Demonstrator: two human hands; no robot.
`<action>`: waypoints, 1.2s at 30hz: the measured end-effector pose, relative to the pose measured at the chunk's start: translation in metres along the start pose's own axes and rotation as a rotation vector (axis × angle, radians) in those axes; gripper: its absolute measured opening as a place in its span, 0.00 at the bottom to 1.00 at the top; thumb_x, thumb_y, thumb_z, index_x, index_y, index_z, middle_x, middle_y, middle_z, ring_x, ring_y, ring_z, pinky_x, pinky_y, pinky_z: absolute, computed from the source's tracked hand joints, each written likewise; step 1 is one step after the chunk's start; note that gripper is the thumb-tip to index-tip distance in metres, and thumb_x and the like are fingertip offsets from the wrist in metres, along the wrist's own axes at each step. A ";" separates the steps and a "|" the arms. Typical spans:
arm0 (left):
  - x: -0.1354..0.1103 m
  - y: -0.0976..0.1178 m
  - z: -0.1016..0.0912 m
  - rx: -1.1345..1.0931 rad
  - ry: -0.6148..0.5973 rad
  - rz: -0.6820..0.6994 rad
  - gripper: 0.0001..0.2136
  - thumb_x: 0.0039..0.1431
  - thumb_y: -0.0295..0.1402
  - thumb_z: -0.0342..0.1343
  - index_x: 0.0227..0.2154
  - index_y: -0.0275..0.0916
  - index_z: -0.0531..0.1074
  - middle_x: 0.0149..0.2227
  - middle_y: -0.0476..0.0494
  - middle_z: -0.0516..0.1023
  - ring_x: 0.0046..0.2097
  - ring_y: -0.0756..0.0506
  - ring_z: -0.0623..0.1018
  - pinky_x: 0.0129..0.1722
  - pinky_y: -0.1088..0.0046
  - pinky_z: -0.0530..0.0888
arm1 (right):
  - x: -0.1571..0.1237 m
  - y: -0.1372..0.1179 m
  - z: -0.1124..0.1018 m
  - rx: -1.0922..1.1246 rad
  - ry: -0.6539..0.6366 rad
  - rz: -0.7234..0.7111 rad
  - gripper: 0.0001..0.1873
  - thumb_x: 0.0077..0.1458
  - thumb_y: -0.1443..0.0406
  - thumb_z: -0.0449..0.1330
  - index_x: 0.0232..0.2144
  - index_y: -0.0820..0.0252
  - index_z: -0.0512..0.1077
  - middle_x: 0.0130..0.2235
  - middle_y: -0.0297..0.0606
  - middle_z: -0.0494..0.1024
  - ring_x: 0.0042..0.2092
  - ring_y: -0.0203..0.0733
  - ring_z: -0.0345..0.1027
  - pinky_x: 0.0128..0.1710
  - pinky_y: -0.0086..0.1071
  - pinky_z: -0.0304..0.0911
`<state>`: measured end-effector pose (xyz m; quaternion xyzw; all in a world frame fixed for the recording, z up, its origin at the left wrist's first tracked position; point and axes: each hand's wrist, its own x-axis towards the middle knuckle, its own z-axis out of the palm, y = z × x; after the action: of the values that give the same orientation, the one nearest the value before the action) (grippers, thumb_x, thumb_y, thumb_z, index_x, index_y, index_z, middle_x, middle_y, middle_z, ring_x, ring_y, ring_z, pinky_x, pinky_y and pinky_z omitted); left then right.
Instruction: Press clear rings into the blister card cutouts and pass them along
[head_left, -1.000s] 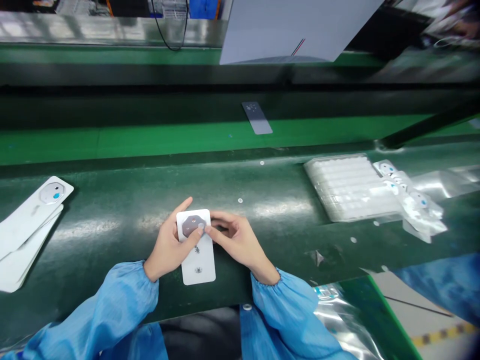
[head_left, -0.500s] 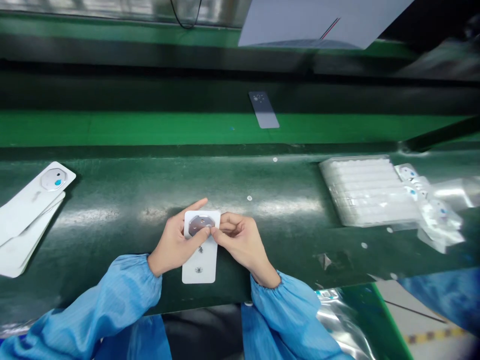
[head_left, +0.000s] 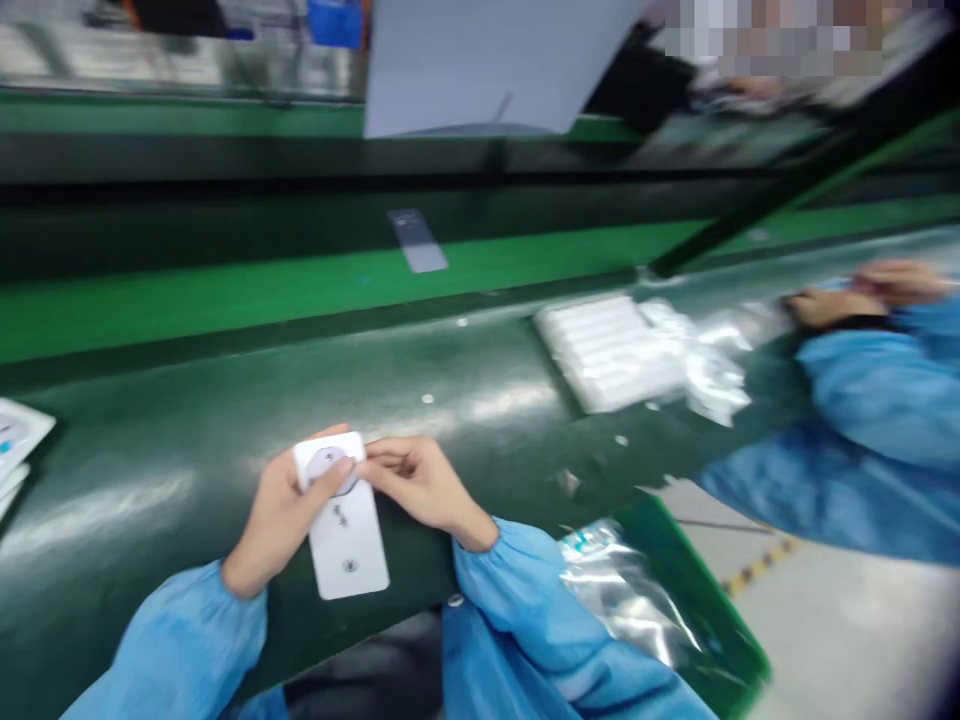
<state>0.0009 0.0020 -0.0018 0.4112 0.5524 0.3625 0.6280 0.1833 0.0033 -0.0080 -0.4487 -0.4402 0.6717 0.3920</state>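
A white phone back cover (head_left: 349, 545) with a grey camera plate (head_left: 324, 462) near its top and two dark printed marks is held just over the green bench. My left hand (head_left: 274, 515) grips it from the left, the thumb lying across the camera plate. My right hand (head_left: 431, 485) pinches at the upper right edge, its thumb tip beside the left thumb. Whether a small piece sits between the right fingertips is hidden. Both forearms wear blue sleeves.
White covers (head_left: 19, 440) lie at the left edge. A pack of white strips (head_left: 607, 350) and crumpled clear packets (head_left: 712, 375) sit to the right. Clear bags (head_left: 630, 590) fill a green bin (head_left: 739, 630) below. A co-worker's hands (head_left: 885, 290) rest at far right. Another cover (head_left: 418, 243) lies ahead.
My view has swung right, bringing a co-worker's arms into sight and shifting the bench things leftward. Both hands keep their hold on the cover, which is now slightly tilted.
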 end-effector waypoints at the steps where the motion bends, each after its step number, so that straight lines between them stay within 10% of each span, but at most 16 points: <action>1: 0.000 0.002 -0.001 0.002 0.020 -0.020 0.34 0.50 0.47 0.72 0.56 0.34 0.75 0.41 0.39 0.84 0.35 0.45 0.81 0.33 0.74 0.77 | -0.001 0.000 -0.004 0.040 -0.040 0.006 0.23 0.50 0.47 0.72 0.37 0.60 0.82 0.34 0.37 0.86 0.35 0.43 0.81 0.38 0.34 0.77; 11: 0.001 0.011 0.006 0.191 0.067 -0.010 0.36 0.46 0.49 0.73 0.56 0.35 0.72 0.27 0.46 0.82 0.24 0.46 0.78 0.22 0.76 0.73 | -0.018 0.007 -0.003 0.014 -0.020 -0.123 0.24 0.56 0.50 0.69 0.49 0.58 0.81 0.41 0.39 0.86 0.42 0.45 0.82 0.41 0.34 0.76; 20: 0.000 0.002 0.007 0.176 -0.202 0.132 0.26 0.58 0.39 0.66 0.57 0.35 0.71 0.33 0.46 0.79 0.29 0.50 0.74 0.27 0.78 0.70 | -0.016 0.000 -0.011 0.018 -0.073 -0.018 0.12 0.55 0.62 0.70 0.42 0.60 0.82 0.36 0.38 0.86 0.34 0.42 0.81 0.36 0.32 0.76; 36: -0.004 0.000 0.011 0.067 -0.236 0.035 0.22 0.55 0.34 0.66 0.53 0.35 0.76 0.28 0.49 0.76 0.25 0.52 0.69 0.22 0.79 0.66 | -0.015 -0.001 -0.009 -0.161 0.029 0.025 0.09 0.50 0.63 0.68 0.23 0.59 0.75 0.23 0.34 0.80 0.22 0.37 0.70 0.21 0.27 0.63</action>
<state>0.0118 -0.0023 0.0005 0.4813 0.4794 0.3037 0.6681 0.1959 -0.0084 -0.0054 -0.4938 -0.4813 0.6326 0.3527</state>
